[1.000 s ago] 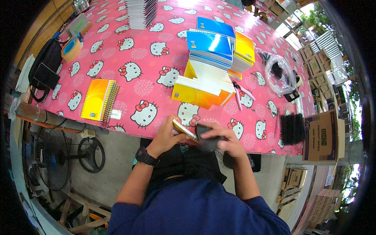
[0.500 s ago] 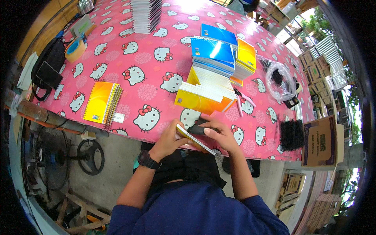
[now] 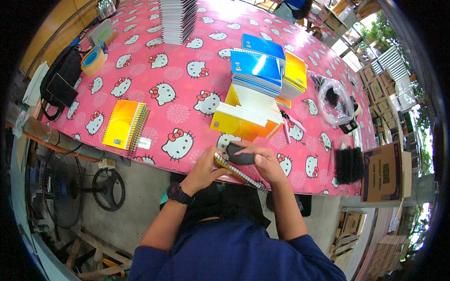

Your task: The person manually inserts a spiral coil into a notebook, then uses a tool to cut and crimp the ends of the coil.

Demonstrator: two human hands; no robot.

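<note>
At the table's near edge my left hand [image 3: 205,169] grips a yellow spiral notebook [image 3: 236,171] by its left end, held on edge. My right hand [image 3: 264,161] is closed on a black tool [image 3: 240,158] pressed against the top of that notebook, near its wire binding. Just beyond my hands lies a stack of yellow notebooks [image 3: 247,117] with white page blocks showing. The pink cartoon-cat tablecloth [image 3: 187,89] covers the table under everything.
A single yellow spiral notebook [image 3: 124,124] lies at left. Blue notebooks [image 3: 257,65] and yellow ones [image 3: 295,70] are stacked further back, a tall grey stack [image 3: 177,18] at the far end. Black binding coils [image 3: 348,165], a cardboard box [image 3: 383,172], a tape roll [image 3: 93,61] and a black bag [image 3: 58,86] surround them.
My hands have risen from my lap to the table's edge. The notebook has turned from flat in my left hand to standing on edge, with the black tool now on it.
</note>
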